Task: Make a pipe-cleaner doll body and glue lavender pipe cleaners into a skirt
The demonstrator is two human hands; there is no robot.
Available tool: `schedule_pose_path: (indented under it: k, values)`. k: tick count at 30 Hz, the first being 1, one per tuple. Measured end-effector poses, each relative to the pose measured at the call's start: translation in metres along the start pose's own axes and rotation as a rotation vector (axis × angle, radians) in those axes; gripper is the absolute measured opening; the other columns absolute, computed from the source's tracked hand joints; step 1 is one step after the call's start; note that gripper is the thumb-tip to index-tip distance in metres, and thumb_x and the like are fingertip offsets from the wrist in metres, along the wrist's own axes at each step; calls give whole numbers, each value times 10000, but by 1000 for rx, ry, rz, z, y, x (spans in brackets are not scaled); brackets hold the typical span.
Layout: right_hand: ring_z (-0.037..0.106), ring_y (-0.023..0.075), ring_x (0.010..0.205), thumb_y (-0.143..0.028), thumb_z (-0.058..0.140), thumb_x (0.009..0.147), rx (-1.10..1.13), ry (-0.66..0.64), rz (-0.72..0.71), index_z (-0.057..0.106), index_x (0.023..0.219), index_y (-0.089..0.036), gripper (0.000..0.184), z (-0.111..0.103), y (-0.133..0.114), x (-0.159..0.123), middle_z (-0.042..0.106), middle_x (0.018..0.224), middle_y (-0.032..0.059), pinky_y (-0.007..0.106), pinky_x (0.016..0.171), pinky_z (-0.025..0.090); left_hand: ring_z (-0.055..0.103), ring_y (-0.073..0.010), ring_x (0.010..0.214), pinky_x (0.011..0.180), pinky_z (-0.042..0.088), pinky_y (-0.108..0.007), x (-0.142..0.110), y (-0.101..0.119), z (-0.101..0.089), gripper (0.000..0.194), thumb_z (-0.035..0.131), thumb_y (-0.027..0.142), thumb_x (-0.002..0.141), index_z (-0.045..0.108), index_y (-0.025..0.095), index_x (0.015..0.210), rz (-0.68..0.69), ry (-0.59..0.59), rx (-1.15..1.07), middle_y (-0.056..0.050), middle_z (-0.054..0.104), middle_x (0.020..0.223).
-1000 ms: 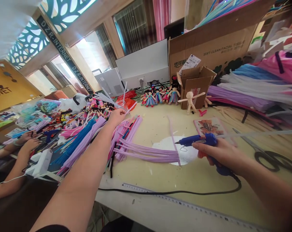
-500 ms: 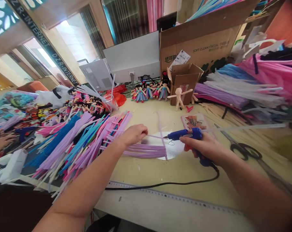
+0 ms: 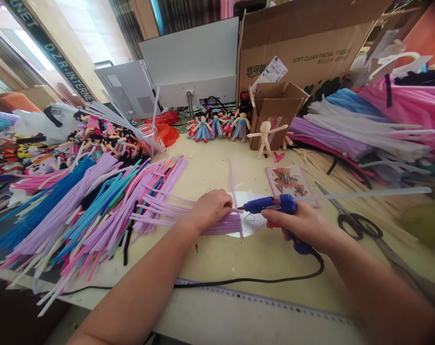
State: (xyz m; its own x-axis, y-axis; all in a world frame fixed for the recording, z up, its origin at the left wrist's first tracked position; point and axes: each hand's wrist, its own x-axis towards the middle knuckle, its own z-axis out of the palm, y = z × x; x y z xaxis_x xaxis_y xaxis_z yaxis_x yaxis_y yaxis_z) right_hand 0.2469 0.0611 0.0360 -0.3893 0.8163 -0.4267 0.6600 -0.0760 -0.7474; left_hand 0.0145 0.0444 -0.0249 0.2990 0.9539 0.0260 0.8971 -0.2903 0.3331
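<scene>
My right hand is wrapped round a blue hot glue gun, a long clear glue stick poking out of its back. Its nozzle points left, at an upright lilac pipe cleaner. My left hand pinches the end of another lilac pipe cleaner close to that nozzle. Below the left hand, a row of lilac pipe cleaners lies sideways, their right ends meeting the upright one. Under this junction is a white round sheet. The left fingertips partly hide the joint.
Bundles of coloured pipe cleaners cover the left side. Small dolls, an unclothed doll figure and an opened carton stand behind. Scissors lie at right. The black cord runs along a ruler in front.
My left hand has come from the pile at the left to the glue gun's nozzle, bringing a lilac pipe cleaner. The right hand keeps its grip on the glue gun. The view has shifted.
</scene>
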Motion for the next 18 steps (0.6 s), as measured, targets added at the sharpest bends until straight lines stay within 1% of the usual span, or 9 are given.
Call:
schedule_pose_path:
  k: [2, 6, 8, 11, 13, 18]
  values:
    - [488, 77, 405, -467, 606, 817, -2, -17, 0, 636, 797, -173, 296, 0, -1, 0, 562, 542, -24, 182, 370, 392, 577, -180, 850, 768, 442, -286, -3, -3, 0, 146, 527, 206, 853, 658, 187, 793, -16, -6, -3, -38, 637, 855]
    - [493, 78, 406, -489, 601, 809, -31, -45, 25, 625, 749, -174, 321, 0, 3, 4, 557, 541, -25, 189, 373, 392, 577, -169, 804, 733, 432, -285, -9, -3, -7, 143, 513, 207, 860, 641, 190, 800, -56, -48, -18, -32, 633, 863]
    - [498, 81, 415, -498, 605, 799, -35, -43, 45, 629, 756, -175, 327, 0, 4, 5, 573, 566, -20, 194, 373, 395, 580, -167, 792, 715, 424, -285, -10, -2, -11, 140, 511, 210, 864, 635, 191, 802, -72, -70, -17, -31, 636, 876]
    - [506, 88, 433, -511, 615, 788, -25, -37, 62, 634, 789, -178, 334, 0, 6, 6, 580, 582, -19, 200, 380, 405, 581, -168, 796, 701, 416, -282, -10, -2, -14, 138, 508, 214, 871, 625, 196, 801, -86, -73, -4, -29, 639, 877]
    - [490, 82, 422, -517, 612, 792, -39, -30, 73, 627, 773, -178, 340, 0, 6, 6, 562, 558, -26, 198, 384, 402, 584, -168, 796, 694, 413, -279, -10, -4, -14, 136, 507, 212, 872, 619, 199, 796, -96, -80, -1, -25, 641, 873]
    - [476, 78, 400, -521, 606, 800, -71, -14, 90, 626, 761, -180, 344, 1, 7, 6, 528, 518, -38, 198, 386, 394, 600, -183, 796, 677, 405, -289, -12, -4, -15, 135, 499, 205, 867, 620, 197, 808, -110, -151, 35, -37, 663, 894]
